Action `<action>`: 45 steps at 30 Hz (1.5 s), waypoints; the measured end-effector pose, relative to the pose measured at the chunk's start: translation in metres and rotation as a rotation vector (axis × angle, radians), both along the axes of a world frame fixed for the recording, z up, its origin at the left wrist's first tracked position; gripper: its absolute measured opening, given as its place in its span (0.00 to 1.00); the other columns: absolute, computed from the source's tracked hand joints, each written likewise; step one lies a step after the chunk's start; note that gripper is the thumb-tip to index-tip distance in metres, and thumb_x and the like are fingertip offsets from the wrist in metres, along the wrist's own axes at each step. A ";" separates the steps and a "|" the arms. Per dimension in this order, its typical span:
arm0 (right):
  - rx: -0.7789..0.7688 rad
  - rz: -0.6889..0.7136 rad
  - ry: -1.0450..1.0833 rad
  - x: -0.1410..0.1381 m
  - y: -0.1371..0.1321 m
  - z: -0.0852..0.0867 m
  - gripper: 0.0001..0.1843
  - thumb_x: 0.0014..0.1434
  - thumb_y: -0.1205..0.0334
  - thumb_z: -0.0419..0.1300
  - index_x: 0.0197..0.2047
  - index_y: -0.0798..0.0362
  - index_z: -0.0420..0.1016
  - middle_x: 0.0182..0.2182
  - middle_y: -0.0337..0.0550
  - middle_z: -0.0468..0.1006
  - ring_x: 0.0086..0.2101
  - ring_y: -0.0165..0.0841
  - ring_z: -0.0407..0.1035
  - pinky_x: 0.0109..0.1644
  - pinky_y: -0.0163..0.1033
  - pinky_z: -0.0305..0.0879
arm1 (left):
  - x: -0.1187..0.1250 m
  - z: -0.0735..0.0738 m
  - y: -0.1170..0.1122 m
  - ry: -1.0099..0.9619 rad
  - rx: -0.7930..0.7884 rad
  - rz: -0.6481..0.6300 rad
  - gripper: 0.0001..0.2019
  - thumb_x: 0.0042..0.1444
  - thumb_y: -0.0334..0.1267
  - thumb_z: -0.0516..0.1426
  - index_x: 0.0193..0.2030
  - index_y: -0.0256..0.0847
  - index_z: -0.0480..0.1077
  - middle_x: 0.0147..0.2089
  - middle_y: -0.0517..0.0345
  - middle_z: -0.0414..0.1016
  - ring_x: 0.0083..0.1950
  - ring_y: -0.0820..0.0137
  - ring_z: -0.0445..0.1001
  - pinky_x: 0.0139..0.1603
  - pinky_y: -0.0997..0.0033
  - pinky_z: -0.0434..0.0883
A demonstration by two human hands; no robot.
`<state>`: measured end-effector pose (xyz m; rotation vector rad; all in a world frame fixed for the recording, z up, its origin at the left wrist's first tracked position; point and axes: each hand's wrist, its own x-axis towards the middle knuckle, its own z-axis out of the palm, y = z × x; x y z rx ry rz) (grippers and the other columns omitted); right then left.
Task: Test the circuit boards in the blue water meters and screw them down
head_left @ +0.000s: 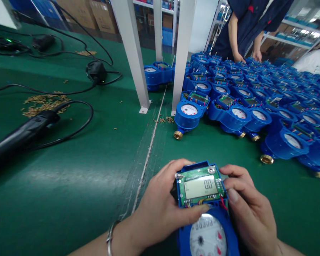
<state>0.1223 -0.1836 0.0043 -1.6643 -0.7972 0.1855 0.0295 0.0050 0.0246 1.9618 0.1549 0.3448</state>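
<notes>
A blue water meter [206,233] lies at the near edge of the green table, its white dial toward me and an open compartment with a green circuit board and LCD screen [200,185] on the far side. My left hand [156,209] grips the meter's left side, thumb across the board's lower edge. My right hand [249,208] grips the right side, fingertips resting on the compartment's rim. Both hands are closed round the meter.
Several blue meters [240,113] with brass fittings crowd the right half of the green table [69,170]. White frame legs [132,53] stand mid-table. A black electric screwdriver [21,137] with cable lies left, near a heap of small screws [44,103]. Another person [245,28] works at the far side.
</notes>
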 end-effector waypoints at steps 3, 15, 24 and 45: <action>0.052 0.048 -0.165 -0.001 0.000 -0.001 0.09 0.64 0.54 0.56 0.45 0.45 0.74 0.44 0.43 0.74 0.49 0.40 0.64 0.54 0.48 0.57 | -0.001 0.000 0.000 -0.001 -0.013 0.014 0.26 0.45 0.43 0.66 0.51 0.44 0.66 0.45 0.57 0.75 0.43 0.63 0.76 0.46 0.63 0.75; 0.082 0.164 -0.174 0.021 0.009 -0.002 0.10 0.52 0.66 0.68 0.33 0.48 0.70 0.34 0.38 0.81 0.45 0.40 0.72 0.49 0.50 0.63 | -0.002 0.001 -0.002 -0.021 0.020 0.032 0.25 0.45 0.43 0.66 0.51 0.44 0.65 0.45 0.57 0.75 0.44 0.64 0.76 0.46 0.64 0.74; -0.078 0.075 -0.212 0.022 0.022 0.005 0.14 0.49 0.67 0.65 0.25 0.51 0.60 0.28 0.34 0.79 0.33 0.33 0.73 0.55 0.51 0.53 | 0.000 0.004 -0.002 -0.005 0.026 0.026 0.26 0.46 0.45 0.65 0.51 0.43 0.65 0.45 0.57 0.75 0.44 0.64 0.76 0.48 0.62 0.74; -0.251 -0.068 -0.175 0.021 0.033 0.017 0.07 0.44 0.72 0.60 0.28 0.52 0.69 0.28 0.36 0.71 0.33 0.31 0.66 0.42 0.41 0.57 | 0.001 0.000 0.001 -0.030 0.062 0.071 0.27 0.44 0.43 0.67 0.51 0.40 0.66 0.44 0.56 0.75 0.44 0.66 0.75 0.48 0.66 0.73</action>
